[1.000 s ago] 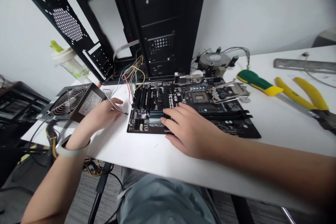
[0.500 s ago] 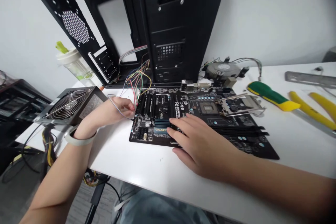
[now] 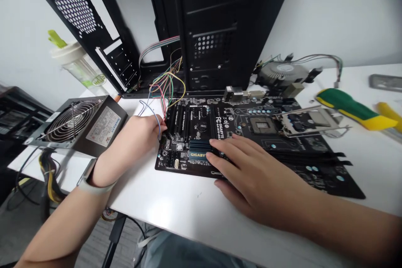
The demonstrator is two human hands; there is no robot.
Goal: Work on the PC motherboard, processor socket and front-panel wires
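Observation:
A black motherboard [image 3: 248,134] lies flat on the white table [image 3: 188,205], its CPU socket latch raised. My left hand [image 3: 138,138] is closed in a pinch on a thin wire [image 3: 147,109] and holds its end against the board's left edge. That wire runs back to a bundle of coloured wires [image 3: 166,81] coming from the upright black computer case [image 3: 204,25]. My right hand [image 3: 254,171] rests on the board's near edge, fingers stretched flat over the blue heatsink.
A power supply with a round fan grille [image 3: 78,123] sits left of the board. Behind are a clear lidded cup [image 3: 78,65] and a loose cooler fan [image 3: 284,71]. A green and yellow screwdriver [image 3: 354,109] and yellow plier handles [image 3: 391,113] lie at the right.
My left hand has carried the thin wire rightward, from the open table to the motherboard's left edge. My right hand stays on the board. The camera has moved closer.

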